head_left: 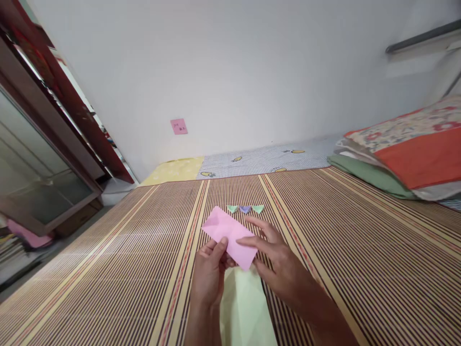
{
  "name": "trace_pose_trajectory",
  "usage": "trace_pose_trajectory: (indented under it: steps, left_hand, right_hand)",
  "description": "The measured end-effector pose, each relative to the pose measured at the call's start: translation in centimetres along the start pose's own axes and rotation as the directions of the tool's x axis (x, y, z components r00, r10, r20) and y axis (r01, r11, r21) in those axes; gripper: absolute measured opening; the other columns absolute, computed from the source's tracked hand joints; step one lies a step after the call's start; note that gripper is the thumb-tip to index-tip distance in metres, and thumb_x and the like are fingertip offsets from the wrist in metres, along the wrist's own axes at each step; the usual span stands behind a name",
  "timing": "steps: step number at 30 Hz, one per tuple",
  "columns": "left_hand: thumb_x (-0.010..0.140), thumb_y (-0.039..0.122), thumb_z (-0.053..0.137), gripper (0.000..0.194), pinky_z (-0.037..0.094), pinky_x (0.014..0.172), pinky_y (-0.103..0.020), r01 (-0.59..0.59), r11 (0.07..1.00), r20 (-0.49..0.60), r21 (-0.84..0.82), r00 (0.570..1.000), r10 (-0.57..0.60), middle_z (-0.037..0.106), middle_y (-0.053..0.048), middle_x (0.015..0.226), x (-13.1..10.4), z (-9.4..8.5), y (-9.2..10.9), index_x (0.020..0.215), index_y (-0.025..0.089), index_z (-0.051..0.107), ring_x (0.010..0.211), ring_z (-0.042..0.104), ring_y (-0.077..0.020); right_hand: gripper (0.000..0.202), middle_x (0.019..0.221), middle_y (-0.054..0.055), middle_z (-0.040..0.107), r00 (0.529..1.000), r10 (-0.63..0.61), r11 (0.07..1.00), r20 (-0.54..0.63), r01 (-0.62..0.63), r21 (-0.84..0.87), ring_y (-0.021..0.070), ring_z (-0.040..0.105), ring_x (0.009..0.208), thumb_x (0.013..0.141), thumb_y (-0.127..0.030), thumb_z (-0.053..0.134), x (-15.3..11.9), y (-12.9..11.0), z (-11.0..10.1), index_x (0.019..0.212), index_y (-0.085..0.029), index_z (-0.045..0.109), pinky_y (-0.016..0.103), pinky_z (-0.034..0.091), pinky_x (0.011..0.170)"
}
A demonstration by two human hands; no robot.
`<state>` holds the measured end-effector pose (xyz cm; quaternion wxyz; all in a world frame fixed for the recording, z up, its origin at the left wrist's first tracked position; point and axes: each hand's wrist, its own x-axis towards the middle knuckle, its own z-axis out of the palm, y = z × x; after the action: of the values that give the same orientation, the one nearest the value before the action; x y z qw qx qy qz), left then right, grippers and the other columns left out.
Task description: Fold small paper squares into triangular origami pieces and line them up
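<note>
Pink paper: plain, oblong, darker toward left end. Lies slantwise between hands, left end farther away, right end nearer. Near edge pinched by left hand, thumb on top; right hand lays finger across face, near right end.

Your paper is plain pink, and the sheet nearest you pale green. Farther off, you see a purple folded piece between mint-green folded pieces. Your mat runs in dark and tan stripes with red-flecked bands; the cushion far right is orange with flowered cream.
</note>
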<state>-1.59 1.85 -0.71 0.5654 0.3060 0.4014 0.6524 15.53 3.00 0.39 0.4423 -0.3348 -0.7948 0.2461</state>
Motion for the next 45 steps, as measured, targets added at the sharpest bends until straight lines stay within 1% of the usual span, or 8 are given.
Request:
trace_pose_trajectory:
  steps: [6,12,18,23,28,32,40,45]
  left_hand:
    - [0.068,0.032,0.089,0.030,0.047,0.052,-0.020,-0.012,0.994,-0.020,-0.106,1.000,0.010,0.072,-0.004,0.072,-0.5,0.9,0.4,0.084,0.011,0.075,0.058,0.062,-0.0116]
    - [0.074,0.018,0.083,0.019,0.060,0.066,-0.028,-0.015,0.961,-0.135,-0.277,0.990,-0.024,0.079,-0.011,0.085,-0.1,0.9,0.3,0.091,0.011,0.075,0.073,0.076,-0.0207]
    - [0.076,0.010,0.079,0.020,0.063,0.080,-0.032,-0.032,0.950,-0.191,-0.310,0.981,-0.029,0.080,-0.013,0.095,0.1,1.0,0.1,0.096,0.011,0.075,0.090,0.078,-0.0249]
    - [0.068,0.019,0.089,0.032,0.061,0.078,-0.030,-0.071,0.969,-0.109,-0.235,0.993,0.047,0.080,-0.012,0.096,-0.3,1.4,-0.2,0.096,0.012,0.077,0.089,0.077,-0.0242]
    - [0.072,0.023,0.087,0.030,0.061,0.074,-0.030,-0.074,0.980,-0.066,-0.185,0.996,0.063,0.079,-0.009,0.091,-0.5,1.6,-0.4,0.097,0.013,0.076,0.080,0.075,-0.0202]
    - [0.073,0.022,0.087,0.026,0.062,0.074,-0.031,-0.032,0.968,-0.050,-0.247,0.999,0.020,0.079,-0.009,0.090,-0.6,1.7,-0.5,0.093,0.013,0.073,0.083,0.076,-0.0217]
    - [0.065,0.016,0.090,0.023,0.064,0.076,-0.031,-0.056,0.956,-0.133,-0.289,0.991,0.018,0.079,-0.007,0.081,-0.3,1.5,-0.1,0.078,0.013,0.072,0.080,0.078,-0.0222]
    - [0.070,0.029,0.089,0.027,0.064,0.070,-0.031,-0.036,0.983,-0.045,-0.182,0.999,0.028,0.079,-0.009,0.083,-0.7,1.9,-0.1,0.084,0.011,0.075,0.078,0.077,-0.0232]
  right_hand:
    - [0.027,0.139,0.011,0.056,0.995,0.019,0.997,-0.096,-0.012,0.075,0.0287,0.058,0.128,0.087,-0.008,0.058,0.3,0.8,0.7,0.101,-0.023,0.073,0.050,0.050,0.106]
    - [0.059,0.151,0.007,0.049,0.997,0.016,0.997,-0.078,-0.010,0.082,0.0298,0.048,0.140,0.078,-0.003,0.057,0.2,0.2,0.7,0.131,-0.029,0.063,0.054,0.042,0.115]
    - [0.052,0.124,0.013,0.068,0.951,0.296,0.826,-0.091,-0.207,0.524,0.0255,0.070,0.106,0.090,-0.030,0.066,0.3,0.4,0.9,0.141,-0.023,0.054,0.044,0.058,0.093]
    - [0.049,0.109,0.010,0.071,0.857,0.460,0.733,-0.232,-0.220,0.643,0.0214,0.070,0.090,0.077,-0.035,0.082,0.7,1.0,2.0,0.121,-0.021,0.065,0.036,0.061,0.079]
    - [0.019,0.090,0.006,0.071,0.829,0.435,0.802,-0.352,-0.178,0.571,0.0209,0.069,0.085,0.084,-0.030,0.074,0.8,0.8,2.2,0.100,-0.020,0.071,0.032,0.059,0.076]
    - [0.008,0.092,0.007,0.072,0.879,0.342,0.855,-0.333,-0.143,0.499,0.0222,0.070,0.087,0.090,-0.027,0.066,0.7,0.3,1.4,0.093,-0.021,0.071,0.033,0.058,0.076]
    - [0.029,0.140,0.007,0.055,0.993,0.068,0.988,-0.096,-0.054,0.144,0.0254,0.060,0.124,0.089,-0.011,0.058,0.2,0.5,-0.3,0.107,-0.027,0.072,0.045,0.047,0.105]
    - [0.013,0.107,0.008,0.065,0.964,0.052,0.995,-0.260,-0.029,0.093,0.0236,0.065,0.102,0.096,-0.023,0.060,0.7,0.7,0.9,0.086,-0.022,0.069,0.037,0.052,0.088]
